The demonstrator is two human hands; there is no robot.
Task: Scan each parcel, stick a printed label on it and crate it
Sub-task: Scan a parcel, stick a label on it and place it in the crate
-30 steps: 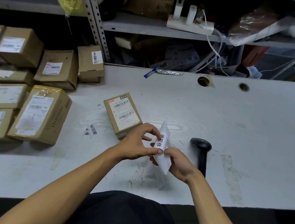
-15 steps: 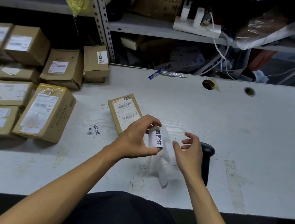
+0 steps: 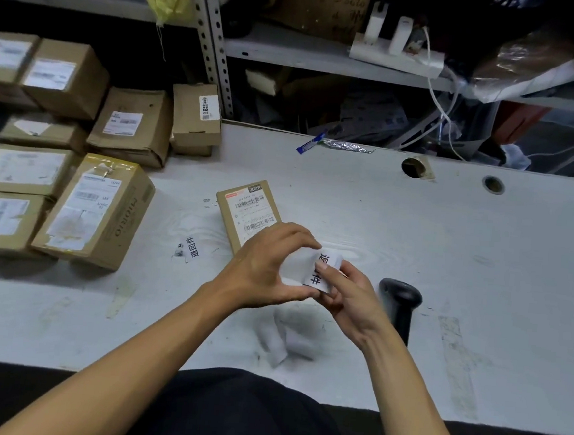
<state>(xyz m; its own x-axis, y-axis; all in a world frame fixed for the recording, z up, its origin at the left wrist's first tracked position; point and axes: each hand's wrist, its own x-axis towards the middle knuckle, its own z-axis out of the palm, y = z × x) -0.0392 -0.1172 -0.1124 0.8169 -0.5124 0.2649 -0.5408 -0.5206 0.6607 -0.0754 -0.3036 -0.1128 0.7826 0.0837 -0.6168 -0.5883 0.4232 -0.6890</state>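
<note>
A small flat cardboard parcel (image 3: 245, 210) with a barcode label lies on the white table (image 3: 413, 248), just beyond my hands. Both hands hold a white printed label (image 3: 322, 268) with black characters above the table. My left hand (image 3: 268, 267) pinches its left side and my right hand (image 3: 352, 291) pinches its right side with fingertips. A blurred white strip of backing paper (image 3: 282, 340) lies or falls below my hands. A black handheld scanner (image 3: 401, 301) lies on the table to the right of my right hand.
Several labelled cardboard boxes (image 3: 97, 209) are stacked at the table's left. A loose printed sticker (image 3: 192, 247) lies left of the parcel. Metal shelving (image 3: 216, 50) with a power strip (image 3: 395, 50) and cables stands behind the table. Two cable holes (image 3: 413, 167) mark the back edge.
My right hand, which had let go half a second ago, has come back and pinches the label again. The backing strip has dropped away below my hands.
</note>
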